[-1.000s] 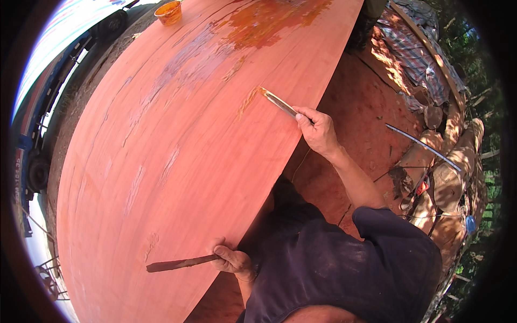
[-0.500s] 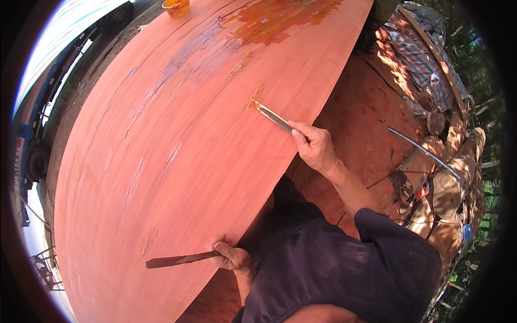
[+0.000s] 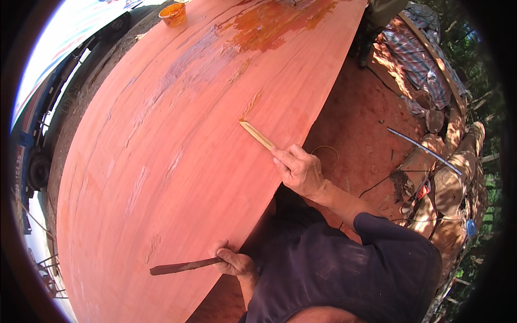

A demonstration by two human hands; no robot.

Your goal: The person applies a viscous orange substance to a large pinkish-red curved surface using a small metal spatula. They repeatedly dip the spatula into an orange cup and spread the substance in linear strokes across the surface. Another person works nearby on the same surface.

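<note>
A large reddish wooden slab (image 3: 204, 177) with cracks and raised grain lies under both hands. My right hand (image 3: 302, 171) is closed round a thin flat wooden stick (image 3: 257, 135). Its far tip touches the slab at the lower end of a narrow streak of orange-brown paste (image 3: 252, 103). Near the slab's close edge, my left hand (image 3: 235, 262) grips a dark brown strip (image 3: 183, 267), flat and long, held just over or on the surface; I cannot tell which. Farther off, a wet orange-brown patch (image 3: 264, 27) spreads over the wood.
An orange-stained plastic tub (image 3: 173, 15) stands at the slab's far left edge. A person's leg (image 3: 371, 32) shows beyond the far right edge. Logs (image 3: 452, 180), a striped tarp (image 3: 417, 59) and a pale thin rod (image 3: 423, 151) lie on the right. A truck (image 3: 37, 161) is at left.
My right hand has drawn the stick toward me and to the left, and the stick has turned to show its pale face. The paste streak is longer. My left hand barely moved.
</note>
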